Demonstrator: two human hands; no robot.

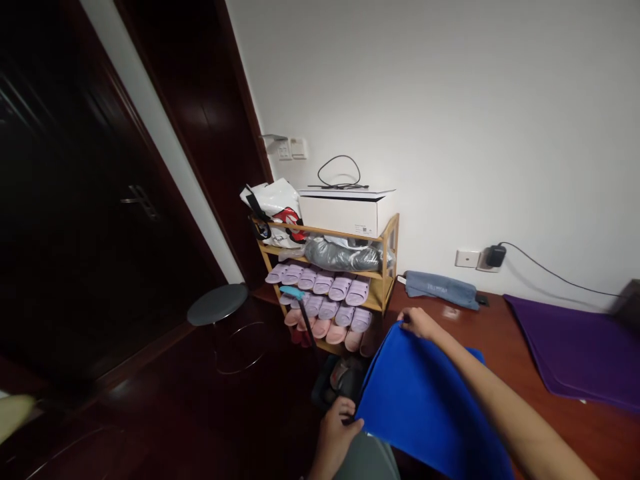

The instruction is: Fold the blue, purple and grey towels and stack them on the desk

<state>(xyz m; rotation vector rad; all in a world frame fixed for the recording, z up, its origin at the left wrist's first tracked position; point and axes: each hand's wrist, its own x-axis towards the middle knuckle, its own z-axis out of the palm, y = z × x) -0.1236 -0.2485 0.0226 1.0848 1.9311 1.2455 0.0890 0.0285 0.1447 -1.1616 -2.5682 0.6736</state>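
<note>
A bright blue folded cloth is stretched between my two hands at the table's near-left edge. My left hand pinches its lower left corner, thumb and fingers pressed together. At the cloth's top corner, my right hand grips the edge, with the forearm crossing over the fabric. Part of the blue cloth rests over the reddish-brown table. On the same table, a purple folded cloth lies at the right, and a rolled grey-blue cloth lies against the wall.
A wooden rack holds several slippers, a white box and a bag. A round stool stands left of it. Below the rack is a dark bin. A charger is plugged into the wall.
</note>
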